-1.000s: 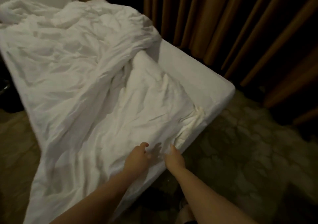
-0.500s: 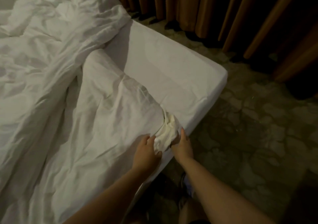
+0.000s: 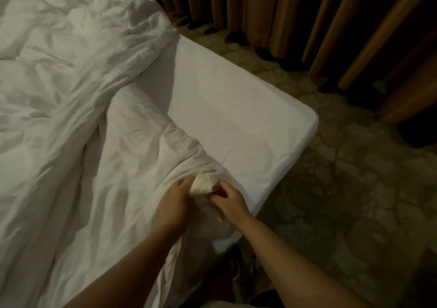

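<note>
Left hand [image 3: 176, 200] and right hand [image 3: 228, 198] both grip bunched duvet corner [image 3: 203, 184] near bed [image 3: 248, 123] foot edge; rumpled duvet [image 3: 71, 94] covers mattress left side.

No text, label or number seems readable on the white bedding [image 3: 94, 123] or curtains [image 3: 279, 11].

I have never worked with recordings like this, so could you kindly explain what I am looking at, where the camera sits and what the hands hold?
No machine here: this is a person working bare-handed, filmed by a wide-angle camera worn on the head and looking down. The left hand and right hand both grip the bunched corner of a crumpled white duvet. It lies on a white mattress, part of which is uncovered. Brown curtains and patterned carpet lie beyond.
</note>
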Tool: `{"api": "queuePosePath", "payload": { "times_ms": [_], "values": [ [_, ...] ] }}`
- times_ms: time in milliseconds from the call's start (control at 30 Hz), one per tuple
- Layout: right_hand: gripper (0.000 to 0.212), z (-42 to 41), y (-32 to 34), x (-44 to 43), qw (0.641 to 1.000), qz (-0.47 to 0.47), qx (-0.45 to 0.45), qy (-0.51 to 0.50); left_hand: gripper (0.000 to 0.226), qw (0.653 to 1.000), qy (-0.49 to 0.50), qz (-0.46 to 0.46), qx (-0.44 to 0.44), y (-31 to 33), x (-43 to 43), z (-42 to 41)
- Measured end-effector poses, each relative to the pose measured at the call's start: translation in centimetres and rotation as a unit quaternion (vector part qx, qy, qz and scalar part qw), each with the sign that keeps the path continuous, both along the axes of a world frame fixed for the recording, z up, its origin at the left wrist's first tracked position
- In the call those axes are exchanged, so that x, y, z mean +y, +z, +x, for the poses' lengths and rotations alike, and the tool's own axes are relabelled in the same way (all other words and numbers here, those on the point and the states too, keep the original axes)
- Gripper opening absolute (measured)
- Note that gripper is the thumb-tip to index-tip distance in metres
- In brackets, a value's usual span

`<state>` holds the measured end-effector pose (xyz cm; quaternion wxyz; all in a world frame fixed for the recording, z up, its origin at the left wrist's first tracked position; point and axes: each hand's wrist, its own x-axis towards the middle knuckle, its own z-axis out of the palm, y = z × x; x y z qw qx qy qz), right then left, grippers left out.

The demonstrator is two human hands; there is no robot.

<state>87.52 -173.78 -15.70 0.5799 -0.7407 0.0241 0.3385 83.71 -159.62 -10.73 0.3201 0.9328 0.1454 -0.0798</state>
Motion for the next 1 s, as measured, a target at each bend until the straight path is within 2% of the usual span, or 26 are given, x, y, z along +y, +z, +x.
{"api": "queuePosePath", "payload": {
  "times_ms": [67,167,267,333,433,567,633,700,800,900,1000],
  "values": [
    [0.057,1.9,0.7,1.1,0.998,-0.045,-0.041,-0.01,0.04,0.996,0.025,0.073,-0.039,2.7,2.8,2.1],
    [0.098,4.4,1.9,3.1,0.992,-0.116,-0.034,0.039,0.031,0.975,0.072,0.17,-0.123,6.6,7.4,4.9],
    [0.114,6.7,4.0,5.9,0.992,-0.063,-0.061,0.095,0.031,0.964,0.088,0.182,-0.174,10.2,11.6,6.2],
    [0.102,7.8,5.4,8.3,0.989,-0.011,-0.055,0.14,0.025,0.952,0.107,0.21,-0.194,12.6,13.9,6.8],
    [0.053,7.6,7.1,12.3,0.977,0.018,0.006,0.211,0.021,0.941,0.132,0.232,-0.21,16.2,16.8,7.7],
    [0.005,5.0,7.8,15.6,0.989,0.07,0.044,0.12,0.026,0.949,0.133,0.228,-0.171,17.8,18.8,8.0],
    [0.021,4.7,9.1,15.4,0.994,0.099,0.028,0.041,0.028,0.956,0.114,0.221,-0.156,17.0,19.0,7.8],
    [0.033,5.3,10.5,13.4,0.994,0.053,-0.082,-0.038,0.025,0.953,0.126,0.221,-0.162,16.8,19.2,7.6],
    [0.034,7.8,11.6,7.7,0.959,-0.014,-0.195,-0.205,0.022,0.936,0.15,0.255,-0.189,17.6,17.8,8.0],
    [0.03,8.9,10.9,1.9,0.939,-0.068,-0.171,-0.289,0.022,0.938,0.038,0.282,-0.199,16.9,12.0,9.7],
    [0.03,7.9,8.9,-2.5,0.945,-0.122,-0.137,-0.272,0.029,0.966,0.036,0.214,-0.138,14.8,6.0,11.9]
  ]
}}
